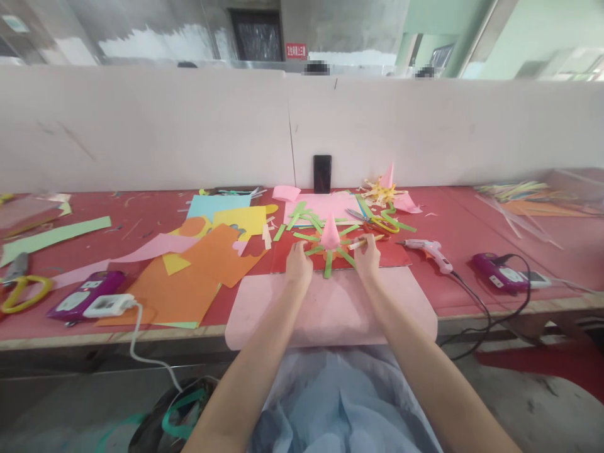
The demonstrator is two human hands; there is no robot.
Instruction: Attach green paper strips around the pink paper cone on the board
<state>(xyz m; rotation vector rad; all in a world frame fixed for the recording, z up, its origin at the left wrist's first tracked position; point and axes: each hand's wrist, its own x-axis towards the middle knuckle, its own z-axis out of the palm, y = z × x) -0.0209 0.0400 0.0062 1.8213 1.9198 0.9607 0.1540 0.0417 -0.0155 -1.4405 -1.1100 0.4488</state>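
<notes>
A paper craft with a pink cone point(330, 233) and green strips point(328, 264) fanned around it lies on a red sheet point(396, 255). My left hand point(299, 263) rests on the craft's left side, fingers curled down onto the strips. My right hand point(367, 255) sits at its right side, fingers closed on a thin pale strip or stick point(365, 241). A large pink sheet point(330, 308) lies under my wrists and hangs over the table's front edge.
A pink glue gun point(429, 250) with a black cord lies to the right, beside a purple device point(497, 272). Orange, yellow, blue and pink papers point(212, 251) spread left. Yellow scissors point(21, 289) and a purple device with white plug point(89, 299) sit far left. A phone point(322, 173) leans against the partition.
</notes>
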